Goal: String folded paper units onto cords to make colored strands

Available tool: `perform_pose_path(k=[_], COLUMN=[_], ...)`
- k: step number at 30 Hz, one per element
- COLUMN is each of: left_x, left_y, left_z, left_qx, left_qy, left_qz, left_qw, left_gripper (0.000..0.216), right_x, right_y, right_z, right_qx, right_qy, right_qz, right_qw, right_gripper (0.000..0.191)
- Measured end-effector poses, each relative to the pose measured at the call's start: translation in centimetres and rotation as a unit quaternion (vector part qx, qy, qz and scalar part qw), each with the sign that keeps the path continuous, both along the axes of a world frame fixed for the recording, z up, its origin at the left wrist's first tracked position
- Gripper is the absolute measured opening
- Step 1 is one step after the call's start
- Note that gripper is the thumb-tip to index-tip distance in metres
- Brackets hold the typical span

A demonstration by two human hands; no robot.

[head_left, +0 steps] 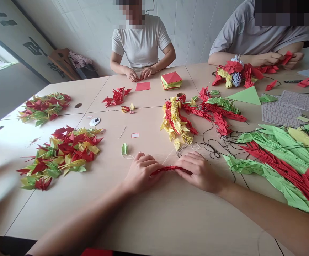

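My left hand [140, 170] and my right hand [198, 170] both rest on the pale table [154, 220] and pinch the two ends of a narrow red folded paper piece [169, 169] stretched between them. A small green folded crane [124, 148] lies just left of my left hand. Thin black thread [213, 147] curls on the table beyond my right hand.
A pile of red, green and yellow folded cranes [60, 154] lies at left, another pile [43, 106] farther back. Strung crane garlands [179, 121] and large green and red garlands [284, 160] fill the right. Two people sit opposite; a stack of paper squares [171, 80] stands near one.
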State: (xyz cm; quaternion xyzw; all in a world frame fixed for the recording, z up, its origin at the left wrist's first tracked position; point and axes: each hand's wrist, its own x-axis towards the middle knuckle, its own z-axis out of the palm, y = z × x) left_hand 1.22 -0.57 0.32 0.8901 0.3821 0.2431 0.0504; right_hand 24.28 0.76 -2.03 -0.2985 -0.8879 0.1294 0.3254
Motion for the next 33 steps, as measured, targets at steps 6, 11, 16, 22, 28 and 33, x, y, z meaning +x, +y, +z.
perform_pose_path(k=[6, 11, 16, 22, 28, 33], left_x=[-0.14, -0.28, -0.33, -0.4, -0.39, -0.28], left_y=[0.03, 0.05, 0.18, 0.3, 0.16, 0.08], left_z=[0.0, -0.32, -0.52, -0.62, -0.44, -0.45], left_qx=[-0.003, -0.007, -0.001, 0.01, -0.002, 0.009], left_qy=[-0.011, -0.024, -0.037, -0.026, -0.01, 0.003], left_qz=[0.004, 0.006, -0.003, -0.013, -0.008, -0.015], left_qw=[1.0, 1.0, 0.999, 1.0, 1.0, 1.0], left_gripper=[0.012, 0.015, 0.011, 0.013, 0.014, 0.017], right_x=[0.08, 0.13, 0.18, 0.18, 0.33, 0.2], right_y=[0.1, 0.14, 0.11, 0.07, 0.17, 0.01], right_z=[0.19, 0.13, -0.01, 0.02, -0.03, -0.11], right_qx=[-0.003, -0.003, -0.007, 0.006, 0.006, 0.01], right_qy=[0.0, 0.0, 0.001, -0.016, -0.012, -0.022], right_qz=[-0.003, -0.005, -0.001, -0.007, -0.012, 0.008], right_qw=[1.0, 1.0, 1.0, 1.0, 1.0, 1.0], right_gripper=[0.012, 0.012, 0.01, 0.012, 0.011, 0.012])
